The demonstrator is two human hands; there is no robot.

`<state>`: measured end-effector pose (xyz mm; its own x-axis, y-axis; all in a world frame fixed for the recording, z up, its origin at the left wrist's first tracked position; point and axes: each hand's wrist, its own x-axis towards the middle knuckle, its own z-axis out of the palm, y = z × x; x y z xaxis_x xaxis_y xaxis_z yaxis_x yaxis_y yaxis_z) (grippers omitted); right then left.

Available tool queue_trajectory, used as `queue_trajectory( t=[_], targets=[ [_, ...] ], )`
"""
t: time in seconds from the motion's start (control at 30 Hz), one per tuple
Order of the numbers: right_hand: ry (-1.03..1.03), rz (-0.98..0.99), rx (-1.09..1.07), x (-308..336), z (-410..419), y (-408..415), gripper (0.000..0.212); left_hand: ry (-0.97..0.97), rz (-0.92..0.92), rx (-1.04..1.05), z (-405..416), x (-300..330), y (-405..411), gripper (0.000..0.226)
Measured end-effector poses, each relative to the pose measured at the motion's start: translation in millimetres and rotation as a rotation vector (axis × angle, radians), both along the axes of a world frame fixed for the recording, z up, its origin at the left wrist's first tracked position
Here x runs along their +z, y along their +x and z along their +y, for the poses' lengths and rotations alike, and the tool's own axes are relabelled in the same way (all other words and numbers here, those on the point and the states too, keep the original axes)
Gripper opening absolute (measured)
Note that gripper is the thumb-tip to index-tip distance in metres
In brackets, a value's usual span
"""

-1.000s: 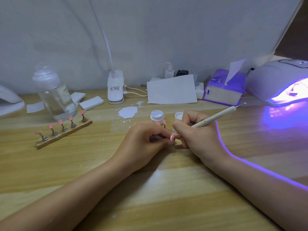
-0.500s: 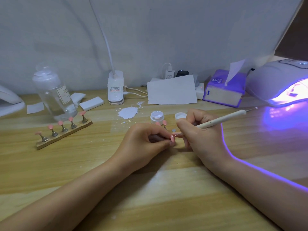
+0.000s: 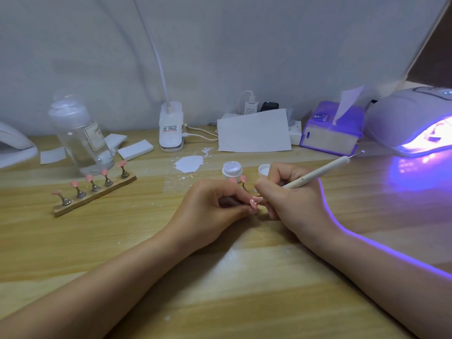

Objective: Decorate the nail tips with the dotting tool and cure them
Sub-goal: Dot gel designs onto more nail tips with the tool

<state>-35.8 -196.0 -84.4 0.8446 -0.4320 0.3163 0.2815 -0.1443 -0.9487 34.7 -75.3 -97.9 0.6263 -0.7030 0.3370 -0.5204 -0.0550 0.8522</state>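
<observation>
Wooden table (image 3: 73,245) against grey wall (image 3: 220,45), purple-lit at right.

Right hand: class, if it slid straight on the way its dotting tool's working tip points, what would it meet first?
The pink nail tip pinched by the left hand; the right hand's dotting tool seems already touching it.

Five pink nail tips (image 3: 89,177) line a tan wooden strip (image 3: 95,195); right of it, the white lamp (image 3: 411,118) glows violet
</observation>
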Motion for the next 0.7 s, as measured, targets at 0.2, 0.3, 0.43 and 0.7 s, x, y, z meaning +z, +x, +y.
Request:
queue_trajectory(
  t=[0.2, 0.3, 0.43, 0.7],
  targets=[
    [-0.011, 0.014, -0.002, -0.3, 0.1, 1.4, 0.039, 0.010, -0.018, 0.010, -0.2, 1.1, -0.9, 0.018],
    [-0.016, 0.011, 0.003, -0.4, 0.8, 1.6, 0.042, 0.016, -0.013, 0.014, 0.0, 1.2, -0.8, 0.018],
    [-0.035, 0.018, -0.010, 0.1, 1.7, 1.5, 0.042, 0.027, -0.001, 0.017, 0.1, 1.2, -0.6, 0.018],
    [-0.027, 0.024, -0.021, 0.7, 2.6, 1.7, 0.042, 0.035, -0.001, 0.013, -0.6, 1.1, -0.8, 0.016]
  ],
)
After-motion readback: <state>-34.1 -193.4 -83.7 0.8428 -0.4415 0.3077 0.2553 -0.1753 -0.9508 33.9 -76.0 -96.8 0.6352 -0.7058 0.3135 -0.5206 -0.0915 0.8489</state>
